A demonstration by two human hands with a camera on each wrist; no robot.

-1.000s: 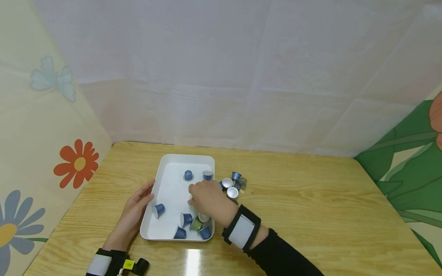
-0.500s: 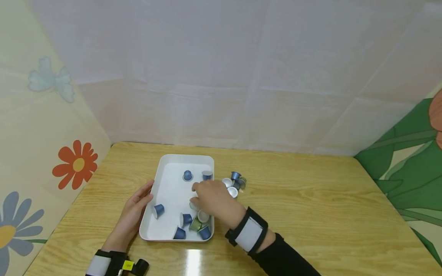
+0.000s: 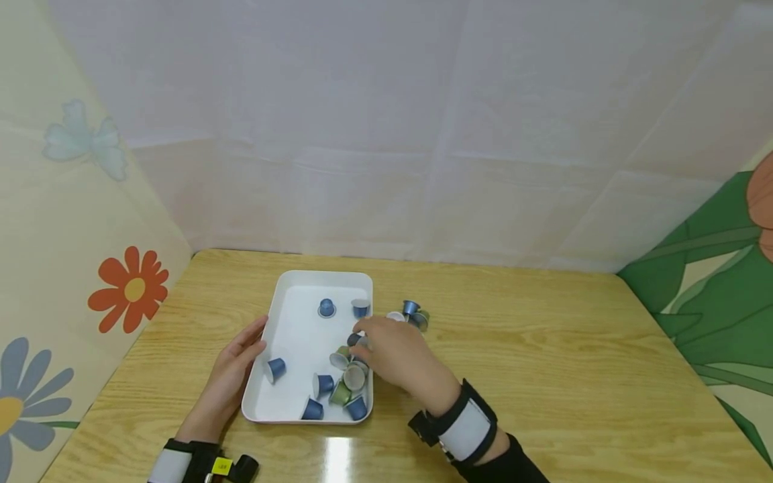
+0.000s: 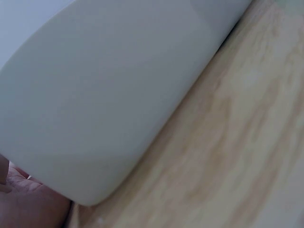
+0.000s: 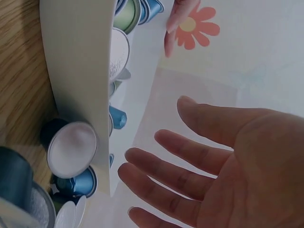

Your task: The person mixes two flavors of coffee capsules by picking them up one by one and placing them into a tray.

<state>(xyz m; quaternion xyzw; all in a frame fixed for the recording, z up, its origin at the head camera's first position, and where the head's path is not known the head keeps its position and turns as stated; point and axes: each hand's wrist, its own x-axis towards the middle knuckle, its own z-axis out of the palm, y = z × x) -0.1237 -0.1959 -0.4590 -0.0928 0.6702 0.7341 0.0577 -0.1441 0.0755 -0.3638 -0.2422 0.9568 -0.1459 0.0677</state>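
A white tray point(image 3: 296, 335) holds several coffee capsules, most of them gathered along its right side and near corner. Among these are a green capsule point(image 3: 341, 393) and a blue capsule point(image 3: 276, 369) lying by the left wall. My left hand point(image 3: 232, 369) rests against the tray's left side, its fingers fairly straight along the rim. Over the tray's right edge is my right hand point(image 3: 395, 352), palm toward the tray. The right wrist view shows that right hand point(image 5: 209, 166) with fingers spread and holding nothing. Part of the capsules beneath it is hidden in the head view.
Just outside the tray's right wall, a small pile of capsules point(image 3: 410, 306) sits on the wooden table point(image 3: 543, 362), partly covered by the right hand. A pale cloth wall point(image 3: 423, 134) rises behind the table. Printed flower panels stand at both sides.
My right hand has drawn back rightward from over the tray and its fingers have opened. More capsules now show on the tray's right side. The left hand stays in place.
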